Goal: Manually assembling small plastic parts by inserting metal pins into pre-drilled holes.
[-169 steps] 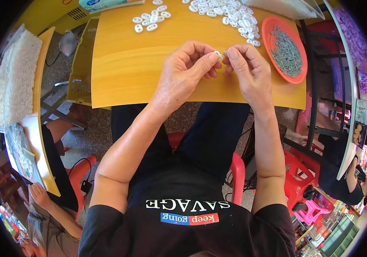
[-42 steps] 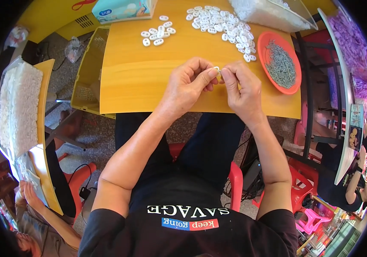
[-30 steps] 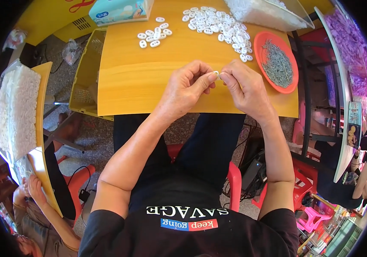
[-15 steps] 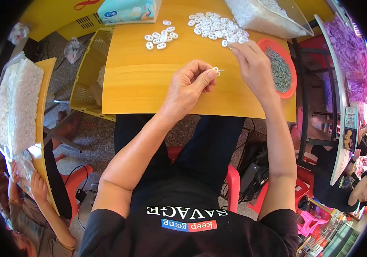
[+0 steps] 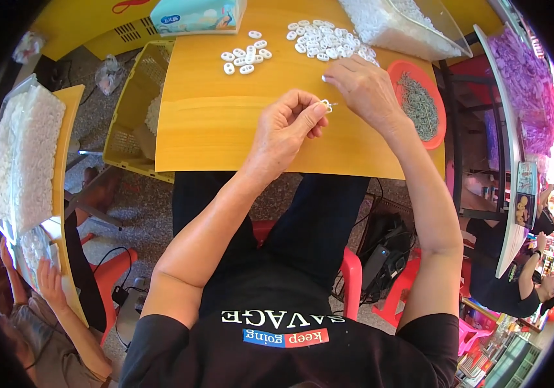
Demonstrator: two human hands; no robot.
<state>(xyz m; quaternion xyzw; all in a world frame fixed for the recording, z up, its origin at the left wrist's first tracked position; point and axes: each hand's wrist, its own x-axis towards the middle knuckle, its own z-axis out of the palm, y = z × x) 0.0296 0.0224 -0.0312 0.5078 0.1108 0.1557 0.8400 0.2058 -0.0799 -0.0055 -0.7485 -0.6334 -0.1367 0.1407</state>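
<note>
Small white ring (image 5: pixel 324 104) with a thin pin through it, pinched at the left hand's (image 5: pixel 287 129) fingertips above the yellow table (image 5: pixel 212 123). Right hand (image 5: pixel 362 87) just beyond the ring, fingers curled at the near edge of the white ring pile (image 5: pixel 329 46); holding anything: cannot tell. Orange dish of pins (image 5: pixel 421 103) right of the ring. Risk: the light pinch could let the pin slip out.

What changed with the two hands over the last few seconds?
The right hand left the left hand and reached forward to the near edge of the big heap of white rings, beside the orange dish. The left hand stayed over the yellow table, its fingers still pinching a small white ring with a pin. The small ring cluster is unchanged.
</note>
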